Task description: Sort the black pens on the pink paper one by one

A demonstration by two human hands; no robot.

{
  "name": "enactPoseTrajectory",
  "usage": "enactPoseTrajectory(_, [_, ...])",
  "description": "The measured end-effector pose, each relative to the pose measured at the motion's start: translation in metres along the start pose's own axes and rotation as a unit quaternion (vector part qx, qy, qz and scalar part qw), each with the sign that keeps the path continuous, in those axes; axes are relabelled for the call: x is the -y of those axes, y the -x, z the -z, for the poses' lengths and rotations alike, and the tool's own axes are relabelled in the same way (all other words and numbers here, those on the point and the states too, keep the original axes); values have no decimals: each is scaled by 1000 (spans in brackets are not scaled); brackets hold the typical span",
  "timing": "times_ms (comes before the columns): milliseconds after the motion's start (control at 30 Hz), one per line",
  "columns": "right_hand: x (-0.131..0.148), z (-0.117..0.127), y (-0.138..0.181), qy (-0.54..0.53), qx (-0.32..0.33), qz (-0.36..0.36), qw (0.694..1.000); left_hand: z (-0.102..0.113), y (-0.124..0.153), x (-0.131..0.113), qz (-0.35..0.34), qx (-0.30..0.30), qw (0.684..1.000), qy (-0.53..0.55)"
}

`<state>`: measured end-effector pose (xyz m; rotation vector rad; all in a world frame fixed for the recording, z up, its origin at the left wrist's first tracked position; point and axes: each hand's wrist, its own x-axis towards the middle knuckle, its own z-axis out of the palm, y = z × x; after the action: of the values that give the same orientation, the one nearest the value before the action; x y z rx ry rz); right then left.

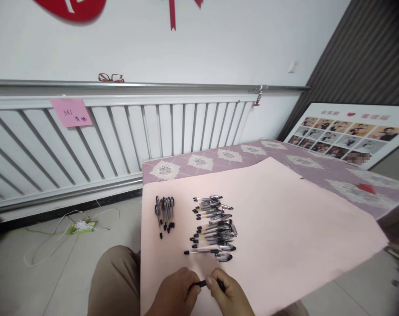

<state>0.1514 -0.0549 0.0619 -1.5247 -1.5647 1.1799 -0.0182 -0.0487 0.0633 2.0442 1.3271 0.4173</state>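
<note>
Both my hands meet at the bottom middle over a pink paper sheet [285, 219]. My left hand [175, 292] and my right hand [230, 296] are each closed on one black pen [204, 283], pinching it between them at either end. Just beyond my hands lies a heap of several black-and-clear pens [214, 224] with loose caps. A smaller bundle of several pens [164, 213] lies apart to the left on the sheet.
The sheet covers a table with a purple patterned cloth [252, 151]. A white radiator [120, 131] with a pink note [71, 112] lines the wall; red glasses [111, 77] rest on top. A photo board [347, 131] leans at right. My knee [115, 276] and floor cables [81, 226] are left.
</note>
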Motion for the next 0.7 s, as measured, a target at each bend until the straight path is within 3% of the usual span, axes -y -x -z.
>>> enactPoseTrajectory(233, [-3, 2, 0, -27, 41, 9, 999, 0, 1, 2, 5, 10, 1000, -11])
enactPoseTrajectory(700, [-11, 1, -1, -29, 35, -3, 999, 0, -1, -1, 10, 19, 1000, -10])
